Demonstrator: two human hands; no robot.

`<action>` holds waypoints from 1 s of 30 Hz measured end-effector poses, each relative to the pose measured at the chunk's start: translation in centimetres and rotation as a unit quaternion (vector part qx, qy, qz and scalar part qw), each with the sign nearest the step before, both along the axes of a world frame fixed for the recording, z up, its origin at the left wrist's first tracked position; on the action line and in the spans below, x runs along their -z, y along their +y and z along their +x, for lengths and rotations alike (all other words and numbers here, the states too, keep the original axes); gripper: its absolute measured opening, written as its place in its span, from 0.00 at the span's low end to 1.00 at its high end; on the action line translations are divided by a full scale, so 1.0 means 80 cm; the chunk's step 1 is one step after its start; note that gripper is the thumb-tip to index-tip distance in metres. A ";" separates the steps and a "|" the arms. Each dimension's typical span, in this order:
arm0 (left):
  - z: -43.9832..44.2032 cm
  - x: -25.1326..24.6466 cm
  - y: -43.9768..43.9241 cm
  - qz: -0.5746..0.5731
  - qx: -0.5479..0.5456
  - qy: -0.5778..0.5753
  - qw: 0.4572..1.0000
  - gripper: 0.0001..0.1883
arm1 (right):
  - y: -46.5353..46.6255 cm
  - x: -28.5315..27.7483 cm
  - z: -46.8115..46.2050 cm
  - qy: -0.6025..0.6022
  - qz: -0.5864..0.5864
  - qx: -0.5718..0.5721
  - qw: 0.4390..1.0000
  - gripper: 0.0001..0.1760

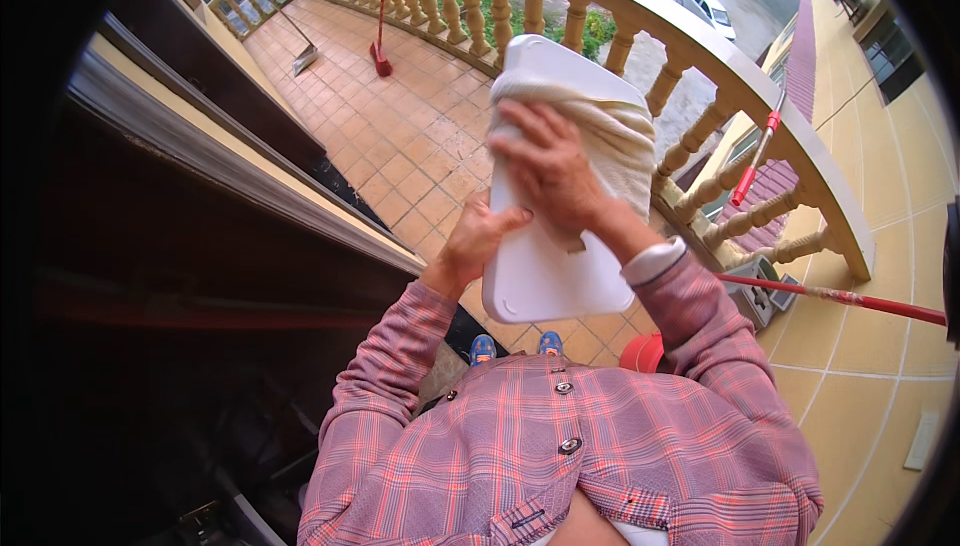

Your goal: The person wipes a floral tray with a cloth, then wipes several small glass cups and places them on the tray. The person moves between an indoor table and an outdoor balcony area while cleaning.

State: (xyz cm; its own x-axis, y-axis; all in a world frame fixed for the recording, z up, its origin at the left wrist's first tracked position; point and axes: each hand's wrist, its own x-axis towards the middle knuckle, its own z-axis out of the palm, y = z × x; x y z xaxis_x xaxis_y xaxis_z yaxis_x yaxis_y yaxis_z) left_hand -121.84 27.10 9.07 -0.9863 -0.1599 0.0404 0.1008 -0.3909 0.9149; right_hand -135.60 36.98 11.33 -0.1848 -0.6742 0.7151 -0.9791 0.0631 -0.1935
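A white plastic panel with rounded corners (555,294), possibly a lid or board, is held up in front of my body. My left hand (480,234) grips its left edge, the thumb lying on the near face. A cream cloth (611,133) is draped in folds over the panel's upper part. Pressed on the cloth is my right hand (551,159), slightly blurred, its fingers towards the panel's upper left. Whether those fingers pinch the cloth or only lie flat on it is hard to tell. The panel's far side is hidden.
A curved balustrade (577,20) borders the tiled balcony floor (405,163). A red broom (381,62) and a dustpan (305,59) stand further off. A red bucket (643,353) is by my feet, right side. A red pole (847,296) crosses at right. A dark doorway lies at left.
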 end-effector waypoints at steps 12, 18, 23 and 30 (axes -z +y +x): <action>0.039 -0.007 -0.004 -0.094 -0.088 -0.017 0.992 0.12 | 0.024 0.149 -0.012 -0.340 -0.103 0.229 0.907 0.33; 0.034 -0.019 -0.035 -0.216 -0.103 -0.006 0.971 0.10 | -0.006 0.159 0.103 -0.289 -0.206 0.091 0.930 0.27; 0.051 -0.071 -0.048 -0.251 -0.086 0.009 0.964 0.11 | -0.037 0.050 0.014 -0.068 -0.208 0.072 0.973 0.26; 0.063 -0.102 -0.052 -0.155 -0.178 0.017 0.972 0.15 | -0.085 -0.046 -0.043 -0.166 -0.310 0.017 0.936 0.17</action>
